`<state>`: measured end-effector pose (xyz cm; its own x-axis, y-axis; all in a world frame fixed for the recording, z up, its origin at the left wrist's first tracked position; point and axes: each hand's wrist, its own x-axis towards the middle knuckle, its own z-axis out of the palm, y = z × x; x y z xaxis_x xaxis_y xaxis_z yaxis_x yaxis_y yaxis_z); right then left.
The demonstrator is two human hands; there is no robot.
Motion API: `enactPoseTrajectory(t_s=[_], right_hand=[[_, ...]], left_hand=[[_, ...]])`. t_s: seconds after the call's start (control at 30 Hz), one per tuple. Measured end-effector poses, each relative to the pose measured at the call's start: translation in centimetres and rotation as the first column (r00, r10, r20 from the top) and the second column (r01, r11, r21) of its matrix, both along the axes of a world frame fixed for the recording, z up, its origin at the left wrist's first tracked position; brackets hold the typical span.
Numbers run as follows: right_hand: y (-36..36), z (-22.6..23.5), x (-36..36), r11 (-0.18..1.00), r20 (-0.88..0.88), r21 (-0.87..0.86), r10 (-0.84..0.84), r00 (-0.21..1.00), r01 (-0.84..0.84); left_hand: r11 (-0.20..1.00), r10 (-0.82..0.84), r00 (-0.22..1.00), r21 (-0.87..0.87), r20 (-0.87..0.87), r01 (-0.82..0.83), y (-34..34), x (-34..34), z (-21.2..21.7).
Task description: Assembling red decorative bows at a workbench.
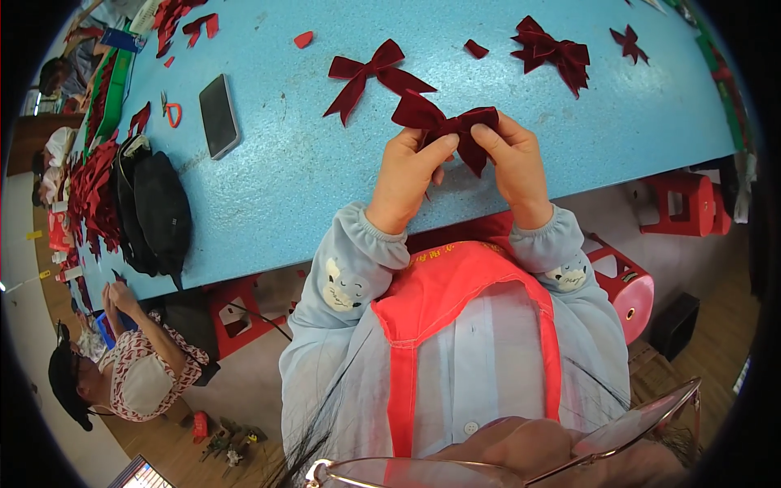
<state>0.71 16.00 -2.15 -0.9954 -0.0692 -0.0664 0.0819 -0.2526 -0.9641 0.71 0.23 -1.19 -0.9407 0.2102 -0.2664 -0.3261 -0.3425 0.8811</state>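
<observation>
Between my two hands is a dark red velvet bow (439,122), held up just above the near edge of the blue table (277,195). My left hand (407,175) pinches its left side near the knot, thumb on top. The thumb and fingers of my right hand (517,163) close on its right loop. The fingers behind the fabric are partly hidden. Just beyond lies another velvet bow (374,75) with its tails spread toward me. Farther right rests a small stack of bows (553,54), and past it a smaller bow (630,44).
At left lie a dark phone (220,116), orange-handled scissors (172,111), a black pouch (154,207) and a heap of red velvet strips (93,191). Velvet scraps (476,50) dot the far side. Red stools (679,205) stand under the table; another person (138,366) sits at lower left.
</observation>
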Motion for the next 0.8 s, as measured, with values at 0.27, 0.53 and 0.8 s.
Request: enactPoseTrajectory(t_s=[0.27,0.53,0.8], right_hand=[[-0.9,-0.8,0.3,0.993,-0.06,-0.01,-0.12,0.991,0.12],[-0.5,-0.6,0.3,0.981,0.019,-0.082,-0.173,0.985,0.174],[-0.6,-0.7,-0.2,0.979,0.095,-0.096,-0.171,0.981,0.18]], left_hand=[[0.98,-0.121,0.992,-0.154,0.03,0.124,-0.2,0.2,-0.5],[0.977,-0.201,0.978,0.058,-0.049,0.204,0.1,0.5,-0.8],[0.994,-0.103,0.994,-0.018,0.036,0.104,-0.2,0.3,0.7]])
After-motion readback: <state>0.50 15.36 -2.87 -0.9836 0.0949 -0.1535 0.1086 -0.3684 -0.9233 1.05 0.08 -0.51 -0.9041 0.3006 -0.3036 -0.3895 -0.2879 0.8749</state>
